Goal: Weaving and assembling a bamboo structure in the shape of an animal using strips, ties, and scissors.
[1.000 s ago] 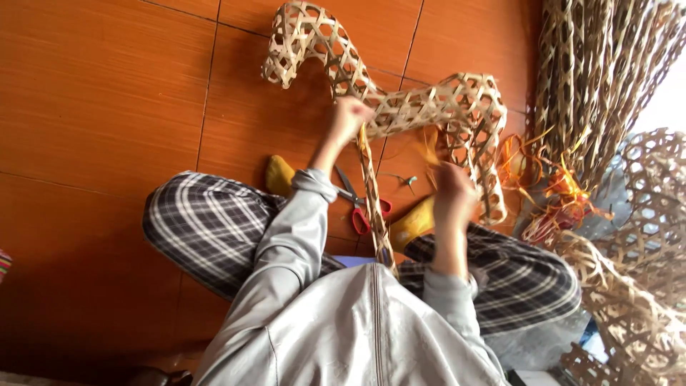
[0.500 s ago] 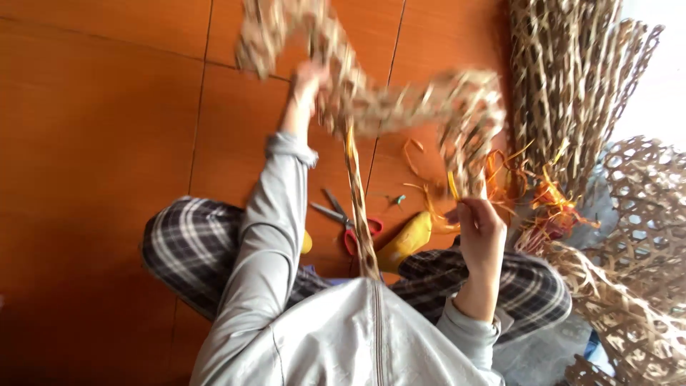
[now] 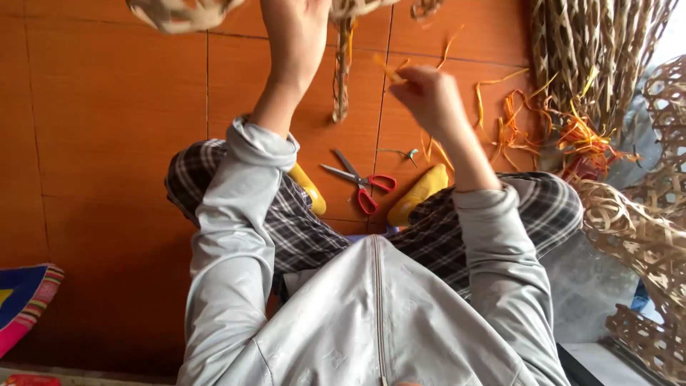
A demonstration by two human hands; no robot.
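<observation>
A person sits cross-legged on an orange tiled floor [image 3: 107,129], seen from above, arms raised toward the top of the view. One woven open-lattice piece [image 3: 179,11] of pale cane strips is held up there, mostly cut off by the frame, with a bundle of loose strip ends [image 3: 343,71] hanging down from it. It looks light, springy and a little brittle, best gripped on the firm woven band rather than the loose ends. At the right stand at least three more lattice baskets [image 3: 593,64], plus one tangle of orange strips [image 3: 543,129]. The left hand [image 3: 296,32] is clenched on the woven piece. The right hand [image 3: 429,96] pinches one thin orange strip [image 3: 389,70]. Two yellow shoes [image 3: 418,193] show by the knees, and one pair of red-handled scissors [image 3: 361,182] lies between them.
</observation>
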